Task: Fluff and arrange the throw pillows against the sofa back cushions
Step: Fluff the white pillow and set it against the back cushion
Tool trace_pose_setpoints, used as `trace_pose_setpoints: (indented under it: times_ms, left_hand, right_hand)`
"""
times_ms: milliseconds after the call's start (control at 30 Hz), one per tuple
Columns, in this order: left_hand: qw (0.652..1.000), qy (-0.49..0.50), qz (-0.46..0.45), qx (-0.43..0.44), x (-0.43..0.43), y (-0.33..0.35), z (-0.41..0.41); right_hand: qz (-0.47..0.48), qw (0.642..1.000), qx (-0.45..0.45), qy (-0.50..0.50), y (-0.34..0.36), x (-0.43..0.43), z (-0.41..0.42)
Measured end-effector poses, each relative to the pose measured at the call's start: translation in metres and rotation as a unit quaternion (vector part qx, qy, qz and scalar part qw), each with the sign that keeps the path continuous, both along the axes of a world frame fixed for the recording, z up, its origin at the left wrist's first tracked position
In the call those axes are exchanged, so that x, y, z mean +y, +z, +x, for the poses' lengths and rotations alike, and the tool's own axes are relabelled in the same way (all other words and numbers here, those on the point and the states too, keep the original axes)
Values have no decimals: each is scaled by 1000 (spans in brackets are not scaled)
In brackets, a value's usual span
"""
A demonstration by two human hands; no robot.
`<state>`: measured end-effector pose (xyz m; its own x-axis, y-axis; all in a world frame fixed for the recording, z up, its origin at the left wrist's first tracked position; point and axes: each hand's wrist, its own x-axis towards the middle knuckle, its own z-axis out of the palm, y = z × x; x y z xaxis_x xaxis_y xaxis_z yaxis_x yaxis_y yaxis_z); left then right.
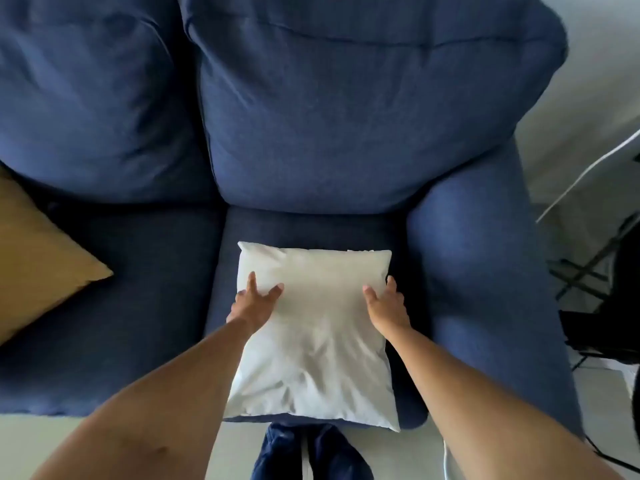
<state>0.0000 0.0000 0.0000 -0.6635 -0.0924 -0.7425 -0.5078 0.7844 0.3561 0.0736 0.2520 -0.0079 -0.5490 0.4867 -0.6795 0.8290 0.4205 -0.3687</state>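
Note:
A white throw pillow (317,337) lies flat on the right seat cushion (311,226) of a dark blue sofa, its near edge hanging over the seat front. My left hand (252,303) grips its left edge, fingers spread on the top face. My right hand (386,304) holds the right edge the same way. The right back cushion (346,116) stands upright behind the pillow, a strip of bare seat between them. A mustard throw pillow (38,261) lies on the left seat, partly cut off by the frame's left edge.
The left back cushion (86,98) stands beside the right one. The sofa's right armrest (478,271) runs alongside the white pillow. Black furniture legs (595,271) and a cable sit on the pale floor at the right. My legs (308,455) stand against the sofa front.

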Motion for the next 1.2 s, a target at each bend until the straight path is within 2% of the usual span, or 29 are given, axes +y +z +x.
trace_pose_setpoints:
  times_ms: [167,300,467,733,867,933,1000,1100,1200]
  left_hand:
    - [995,102,11,-16,-7,-40,5]
    - [981,173,88,-22,-18,-57,8]
    - [960,217,175,2,-12,-52,1]
    - [966,161,186,78,1,11,-42]
    - [948,151,251,127,9,56,-72]
    - [943,104,291,125,16,79,-85]
    - [946,19,293,135,23,102,-93]
    - [945,-66,284,147,31,125,-102]
    - [940,-126,287,134,32,142,-108]
  right_hand:
    - [-17,998,-7,-53,-42,4,2]
    - [-54,996,16,-72,-63,-3,2]
    - [-53,994,27,-96,-67,-9,2]
    - [-68,985,85,-136,-22,-6,-19]
    - [-88,983,91,-133,5,-1,-30]
    - [-66,988,95,-102,23,0,-39]
    - [-12,985,166,-54,49,0,-55]
    - [23,945,327,-6,98,4,-87]
    - [-45,928,369,13,144,13,-121]
